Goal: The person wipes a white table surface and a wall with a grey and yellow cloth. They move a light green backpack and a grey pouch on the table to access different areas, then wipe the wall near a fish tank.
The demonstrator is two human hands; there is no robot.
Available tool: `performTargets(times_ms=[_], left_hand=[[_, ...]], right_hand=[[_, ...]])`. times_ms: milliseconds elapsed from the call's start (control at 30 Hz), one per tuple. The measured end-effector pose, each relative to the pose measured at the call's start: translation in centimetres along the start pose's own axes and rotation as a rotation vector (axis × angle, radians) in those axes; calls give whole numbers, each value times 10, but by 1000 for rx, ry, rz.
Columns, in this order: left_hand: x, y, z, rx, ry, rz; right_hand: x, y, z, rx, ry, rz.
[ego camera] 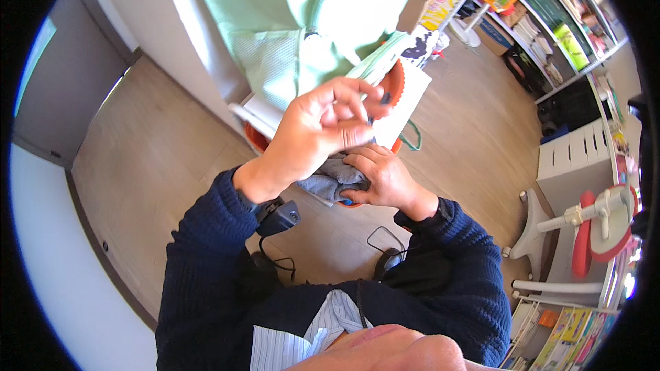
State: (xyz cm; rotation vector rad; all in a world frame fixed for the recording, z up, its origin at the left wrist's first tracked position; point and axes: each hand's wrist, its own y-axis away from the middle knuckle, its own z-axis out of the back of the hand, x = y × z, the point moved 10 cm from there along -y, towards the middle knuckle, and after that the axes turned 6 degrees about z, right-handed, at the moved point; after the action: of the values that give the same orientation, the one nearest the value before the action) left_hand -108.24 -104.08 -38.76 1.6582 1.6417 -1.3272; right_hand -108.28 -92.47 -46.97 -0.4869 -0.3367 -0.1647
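Note:
My left hand [330,123] is raised above a white surface, its fingers curled and slightly blurred. A small dark thing shows near its fingertips; whether the fingers hold it cannot be told. Lower and to the right, my right hand [384,178] grips a bunched grey cloth [335,178] at the near edge of the white surface [405,121]. A bit of blue and orange shows under the cloth. Just beyond my hands stands a pale green fabric bag [258,46] with a mesh pocket, and an orange scalloped rim [396,85] shows beside it.
A white wall [191,46] and a grey door [67,56] lie to the left. Shelves [557,36] with books and boxes stand at the far right, near a white drawer unit [575,152] and a red and white chair [582,226]. A green strap [415,139] hangs by the surface's right edge.

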Motion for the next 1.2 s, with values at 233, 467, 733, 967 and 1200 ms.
performTargets(times_ms=[233, 467, 733, 967, 1200], left_hand=[[24, 13, -40, 294, -761, -5], [46, 32, -53, 526, -1002, -179], [76, 60, -64, 713, -1214, -132], [87, 79, -62, 890, -1118, 72], [75, 74, -62, 830, -1037, 15]], right_hand=[[-44, 8, 30, -154, 186, -202], [-6, 3, 4, -80, -12, 60], [-50, 10, 31, -103, 167, -167], [0, 6, -1, 8, 35, 124], [-71, 17, 43, -97, 145, -205]])
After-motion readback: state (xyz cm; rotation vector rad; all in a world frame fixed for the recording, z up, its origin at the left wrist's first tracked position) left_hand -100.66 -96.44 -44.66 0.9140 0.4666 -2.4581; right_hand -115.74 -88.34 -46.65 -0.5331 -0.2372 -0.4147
